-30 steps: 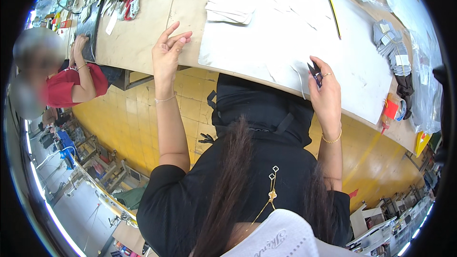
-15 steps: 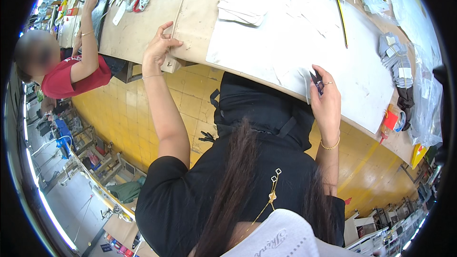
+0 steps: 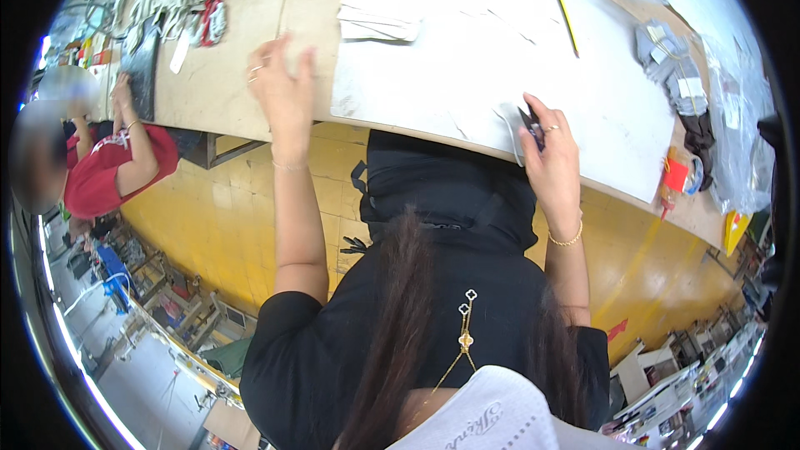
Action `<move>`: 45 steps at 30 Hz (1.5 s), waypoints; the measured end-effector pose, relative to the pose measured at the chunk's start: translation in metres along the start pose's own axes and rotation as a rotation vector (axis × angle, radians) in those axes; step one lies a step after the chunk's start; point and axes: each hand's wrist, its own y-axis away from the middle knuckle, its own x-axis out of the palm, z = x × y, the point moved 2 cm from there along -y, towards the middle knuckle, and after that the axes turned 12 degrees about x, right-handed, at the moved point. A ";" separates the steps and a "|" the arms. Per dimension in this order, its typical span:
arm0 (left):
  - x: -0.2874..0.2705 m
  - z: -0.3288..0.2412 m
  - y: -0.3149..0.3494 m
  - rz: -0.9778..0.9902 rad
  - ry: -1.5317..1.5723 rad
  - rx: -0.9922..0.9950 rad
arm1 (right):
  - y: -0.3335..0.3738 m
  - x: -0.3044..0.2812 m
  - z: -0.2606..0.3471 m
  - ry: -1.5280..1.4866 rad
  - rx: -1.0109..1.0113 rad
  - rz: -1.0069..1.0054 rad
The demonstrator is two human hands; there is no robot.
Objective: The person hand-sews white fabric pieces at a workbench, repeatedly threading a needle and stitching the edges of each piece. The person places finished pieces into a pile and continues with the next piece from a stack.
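Observation:
My left hand is over the brown tabletop, near the left border of a large white sheet. Its fingers are apart, slightly smeared by motion, and nothing shows in them. On the other side, my right hand is closed around small dark thread snips, blades pointing away from me. A narrow pale strip shows beside the snips at the sheet's front edge; whether my fingers also hold it I cannot tell. A flat stack of pale cut pieces lies farther back on the sheet.
A yellow pencil lies at the back. Tied grey bundles and clear plastic bags line the right side. Red-handled scissors lie back left, near loose pieces. A co-worker in red is at the table's left.
My left hand has moved from the table's front edge onto the tabletop, palm turned down. The view has shifted right. My right hand still grips the snips. The co-worker's raised arm has come down.

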 end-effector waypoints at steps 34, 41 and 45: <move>-0.001 -0.142 0.013 0.344 1.385 -0.297 | 0.008 0.029 0.022 -0.105 0.071 0.046; 0.003 -0.145 0.007 0.289 1.402 -0.275 | 0.003 0.024 0.011 -0.231 0.149 0.021; 0.026 -0.163 -0.022 0.192 1.511 -0.188 | -0.003 0.005 -0.002 -0.278 0.218 -0.032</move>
